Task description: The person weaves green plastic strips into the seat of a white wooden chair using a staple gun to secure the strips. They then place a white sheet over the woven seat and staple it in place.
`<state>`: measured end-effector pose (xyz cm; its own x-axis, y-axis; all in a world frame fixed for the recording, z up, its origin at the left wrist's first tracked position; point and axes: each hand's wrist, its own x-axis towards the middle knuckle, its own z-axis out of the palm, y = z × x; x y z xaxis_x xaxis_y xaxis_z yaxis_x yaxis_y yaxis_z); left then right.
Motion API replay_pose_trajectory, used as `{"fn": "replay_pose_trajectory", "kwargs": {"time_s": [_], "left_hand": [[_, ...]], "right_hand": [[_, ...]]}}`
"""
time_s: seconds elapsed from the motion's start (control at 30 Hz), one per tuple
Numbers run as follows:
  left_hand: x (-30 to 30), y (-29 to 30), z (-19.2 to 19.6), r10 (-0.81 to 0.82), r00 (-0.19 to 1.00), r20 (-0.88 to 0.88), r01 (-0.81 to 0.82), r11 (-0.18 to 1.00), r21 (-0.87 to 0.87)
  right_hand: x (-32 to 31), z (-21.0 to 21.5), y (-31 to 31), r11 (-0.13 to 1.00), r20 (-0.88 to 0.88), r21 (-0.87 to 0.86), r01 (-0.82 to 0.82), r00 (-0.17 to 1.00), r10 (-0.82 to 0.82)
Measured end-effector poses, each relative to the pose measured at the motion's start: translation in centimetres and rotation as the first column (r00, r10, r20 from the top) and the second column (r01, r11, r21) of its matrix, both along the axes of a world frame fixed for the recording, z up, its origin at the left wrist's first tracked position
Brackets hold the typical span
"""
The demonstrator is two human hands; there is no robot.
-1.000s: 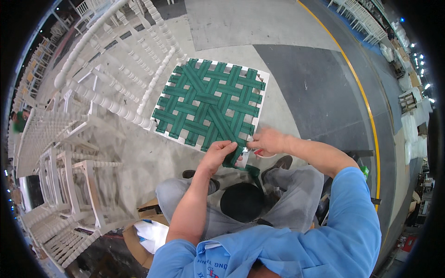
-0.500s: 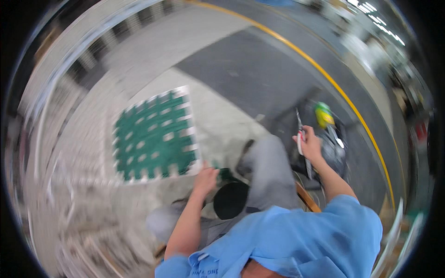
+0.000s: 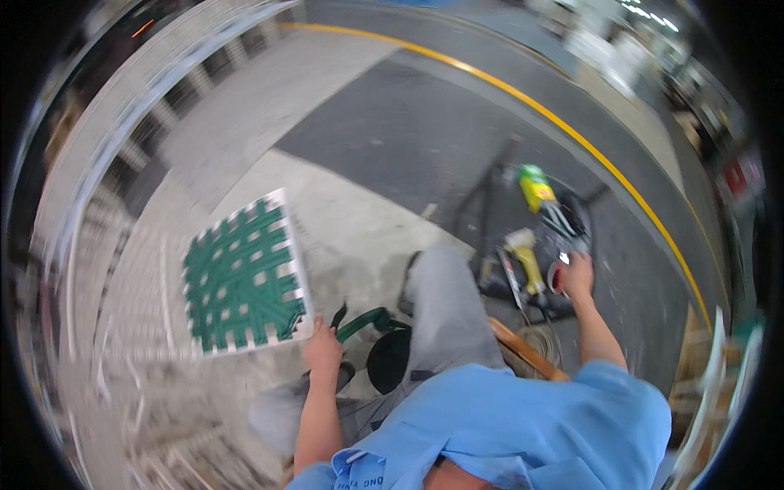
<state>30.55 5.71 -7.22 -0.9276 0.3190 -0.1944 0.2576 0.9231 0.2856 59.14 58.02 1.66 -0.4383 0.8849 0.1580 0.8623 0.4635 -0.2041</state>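
Grey concrete floor, edges blurred. Head view: woven green seat sat at left, near corner beside the left hand, perhaps for steadying; fingers curled, couldn't tell if pinching the green strap. Right hand was curled at a red-rimmed item over the black worktop, grip unclear; yellow-handled tool lay nearby, probably for easy reach.

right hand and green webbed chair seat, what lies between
In the head view, from the right hand: red-and-white ring, yellow tool, slim tool, right leg, then pale floor.
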Motion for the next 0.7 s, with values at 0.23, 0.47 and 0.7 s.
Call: {"fn": "replay_pose_trajectory", "kwargs": {"time_s": [0.23, 0.47, 0.7], "left_hand": [[-0.5, -9.9, -3.0, 0.762, 0.552, 0.339, -0.827, 0.445, 0.345], [-3.8, -5.7, -7.5, 0.629, 0.053, 0.776, -0.394, -0.701, 0.595], [-9.9, -3.6, -9.2, 0.602, 0.157, 0.783, -0.278, -0.734, 0.620]], "right_hand": [[-18.4, -8.3, 5.1, 0.882, -0.241, -0.143, -0.450, 0.880, 0.410], [-48.0, -15.6, -11.9, 0.242, -0.527, -0.342, -0.908, 0.398, 0.751], [-64.2, -18.7, -33.3, 0.056, -0.423, -0.493, -0.868, 0.295, 0.856]]}}
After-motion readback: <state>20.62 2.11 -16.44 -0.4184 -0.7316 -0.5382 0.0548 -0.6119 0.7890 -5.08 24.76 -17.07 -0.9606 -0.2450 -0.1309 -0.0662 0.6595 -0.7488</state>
